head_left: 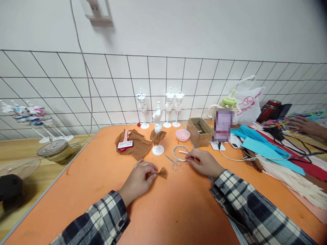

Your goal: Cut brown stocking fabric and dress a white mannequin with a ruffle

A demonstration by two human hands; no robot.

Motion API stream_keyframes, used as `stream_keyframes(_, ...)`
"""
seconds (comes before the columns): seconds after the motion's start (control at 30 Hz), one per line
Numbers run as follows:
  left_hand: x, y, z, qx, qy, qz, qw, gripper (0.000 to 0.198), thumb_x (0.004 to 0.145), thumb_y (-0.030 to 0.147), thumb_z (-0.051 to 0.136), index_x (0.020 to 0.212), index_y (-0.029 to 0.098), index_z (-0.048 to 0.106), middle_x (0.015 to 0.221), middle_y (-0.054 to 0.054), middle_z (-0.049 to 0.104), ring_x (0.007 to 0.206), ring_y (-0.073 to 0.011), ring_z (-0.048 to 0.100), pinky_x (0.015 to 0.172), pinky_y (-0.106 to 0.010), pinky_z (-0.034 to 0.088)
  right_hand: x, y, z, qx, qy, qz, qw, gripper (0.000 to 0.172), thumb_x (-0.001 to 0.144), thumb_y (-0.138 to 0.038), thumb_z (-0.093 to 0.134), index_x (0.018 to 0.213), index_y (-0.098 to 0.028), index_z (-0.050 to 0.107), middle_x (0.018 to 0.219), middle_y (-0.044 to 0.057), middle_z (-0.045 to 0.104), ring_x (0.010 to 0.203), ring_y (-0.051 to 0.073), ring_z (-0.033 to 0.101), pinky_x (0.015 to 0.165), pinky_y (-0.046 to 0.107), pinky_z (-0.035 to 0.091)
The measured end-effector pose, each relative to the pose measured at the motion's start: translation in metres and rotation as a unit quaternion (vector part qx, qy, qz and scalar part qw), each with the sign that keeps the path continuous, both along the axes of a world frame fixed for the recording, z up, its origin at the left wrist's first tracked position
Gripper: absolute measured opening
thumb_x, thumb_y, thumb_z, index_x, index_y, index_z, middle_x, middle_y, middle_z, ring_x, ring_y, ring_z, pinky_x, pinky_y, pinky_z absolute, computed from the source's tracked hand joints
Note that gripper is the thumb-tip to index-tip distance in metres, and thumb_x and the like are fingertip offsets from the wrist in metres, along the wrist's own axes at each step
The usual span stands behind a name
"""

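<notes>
A small gathered scrap of brown fabric (161, 173) lies on the orange desk (178, 211), pinched at its bunched end by the fingers of the left hand (140, 179), which rests on the desk surface in a loose clench. The right hand (203, 161) sits a little to the right, its fingertips closed on a thin white stick-like piece (183, 152) that lies across a ring of coiled white wire (180, 153) (what exactly the piece is cannot be told). Small silver scissors (173, 162) lie between the two hands, just beside the wire ring. Behind the scrap stands a white miniature dress form (157, 131) wrapped in brown cloth, with a heap of the same brown fabric (134, 144) to its left and a pink bowl (182, 134) to its right. Both forearms wear plaid sleeves.
</notes>
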State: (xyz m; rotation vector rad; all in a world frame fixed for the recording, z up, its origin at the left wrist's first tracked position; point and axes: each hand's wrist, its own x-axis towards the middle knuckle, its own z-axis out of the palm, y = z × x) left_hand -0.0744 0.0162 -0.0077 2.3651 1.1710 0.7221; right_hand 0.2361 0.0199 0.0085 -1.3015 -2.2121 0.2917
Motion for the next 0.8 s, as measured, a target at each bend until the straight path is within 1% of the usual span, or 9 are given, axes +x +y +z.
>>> stream_keyframes(0.07, 0.002, -0.003, 0.001, -0.017, 0.002, -0.011, 1.000, 0.013, 0.082, 0.014, 0.056, 0.078, 0.022, 0.066, 0.095, -0.003, 0.072, 0.090, -0.0193, 0.065, 0.109, -0.051, 0.028, 0.005, 0.001, -0.002, -0.016, -0.003, -0.012, 1.000, 0.019, 0.088, -0.023, 0.050, 0.095, -0.021, 0.067, 0.087, 0.003, 0.066, 0.079, 0.016, 0.061, 0.070, 0.027, 0.043)
stream_keyframes(0.17, 0.004, -0.006, 0.002, -0.036, -0.003, -0.021, 0.999, 0.012, 0.082, 0.015, 0.056, 0.078, 0.022, 0.065, 0.095, -0.002, 0.073, 0.088, -0.0183, 0.066, 0.112, -0.051, 0.025, 0.007, 0.006, -0.005, 0.028, 0.052, -0.125, 0.990, 0.024, 0.089, -0.026, 0.048, 0.106, -0.020, 0.064, 0.090, 0.004, 0.066, 0.074, 0.017, 0.058, 0.066, 0.028, 0.042)
stream_keyframes(0.23, 0.005, -0.007, 0.004, -0.040, 0.000, -0.022, 0.999, 0.013, 0.082, 0.015, 0.055, 0.078, 0.022, 0.064, 0.093, -0.001, 0.073, 0.086, -0.0177, 0.066, 0.112, -0.050, 0.027, 0.010, 0.009, -0.008, 0.075, 0.111, -0.205, 0.970, 0.026, 0.089, -0.028, 0.048, 0.110, -0.019, 0.060, 0.089, 0.005, 0.065, 0.069, 0.016, 0.055, 0.064, 0.029, 0.042)
stream_keyframes(0.3, 0.006, -0.008, 0.005, -0.036, 0.003, -0.024, 0.999, 0.014, 0.082, 0.014, 0.054, 0.077, 0.022, 0.065, 0.089, -0.001, 0.073, 0.084, -0.0177, 0.066, 0.105, -0.046, 0.036, 0.014, 0.013, -0.010, 0.106, 0.141, -0.250, 0.952, 0.026, 0.087, -0.028, 0.049, 0.109, -0.018, 0.058, 0.087, 0.004, 0.064, 0.067, 0.017, 0.053, 0.063, 0.029, 0.041)
stream_keyframes(0.37, 0.006, -0.009, 0.006, -0.026, 0.000, -0.027, 0.999, 0.016, 0.081, 0.012, 0.053, 0.077, 0.021, 0.066, 0.087, -0.002, 0.073, 0.083, -0.0181, 0.065, 0.093, -0.040, 0.045, 0.018, 0.015, -0.011, 0.115, 0.136, -0.256, 0.950, 0.024, 0.086, -0.028, 0.049, 0.106, -0.018, 0.057, 0.086, 0.004, 0.063, 0.068, 0.017, 0.052, 0.064, 0.029, 0.041)
stream_keyframes(0.43, 0.007, -0.009, 0.006, -0.016, -0.010, -0.030, 0.999, 0.016, 0.079, 0.011, 0.053, 0.077, 0.021, 0.066, 0.087, -0.003, 0.073, 0.083, -0.0184, 0.064, 0.083, -0.035, 0.049, 0.019, 0.016, -0.012, 0.118, 0.115, -0.235, 0.958, 0.022, 0.085, -0.025, 0.048, 0.103, -0.018, 0.058, 0.089, 0.005, 0.062, 0.072, 0.018, 0.053, 0.067, 0.030, 0.042)
stream_keyframes(0.57, 0.007, -0.010, 0.005, -0.021, -0.031, -0.032, 0.999, 0.016, 0.080, 0.011, 0.053, 0.078, 0.019, 0.067, 0.087, -0.004, 0.072, 0.082, -0.0180, 0.064, 0.077, -0.031, 0.050, 0.019, 0.016, -0.011, 0.124, 0.109, -0.213, 0.963, 0.021, 0.084, -0.021, 0.048, 0.101, -0.018, 0.060, 0.090, 0.006, 0.061, 0.075, 0.018, 0.053, 0.069, 0.030, 0.042)
stream_keyframes(0.7, 0.007, -0.009, 0.004, -0.062, -0.057, -0.011, 0.996, 0.016, 0.079, 0.013, 0.053, 0.079, 0.019, 0.067, 0.090, -0.005, 0.072, 0.080, -0.0173, 0.066, 0.072, -0.029, 0.052, 0.026, 0.017, -0.009, 0.135, 0.202, -0.276, 0.930, 0.019, 0.085, -0.027, 0.049, 0.099, -0.019, 0.060, 0.071, -0.001, 0.053, 0.060, 0.015, 0.046, 0.060, 0.028, 0.039)
stream_keyframes(0.8, 0.006, -0.008, 0.004, -0.069, -0.071, 0.005, 0.995, 0.015, 0.079, 0.014, 0.053, 0.078, 0.018, 0.068, 0.089, -0.006, 0.072, 0.080, -0.0177, 0.067, 0.071, -0.028, 0.052, 0.034, 0.017, -0.006, 0.173, 0.318, -0.282, 0.889, 0.019, 0.085, -0.032, 0.050, 0.096, -0.018, 0.057, 0.072, -0.001, 0.050, 0.060, 0.013, 0.045, 0.057, 0.026, 0.038)
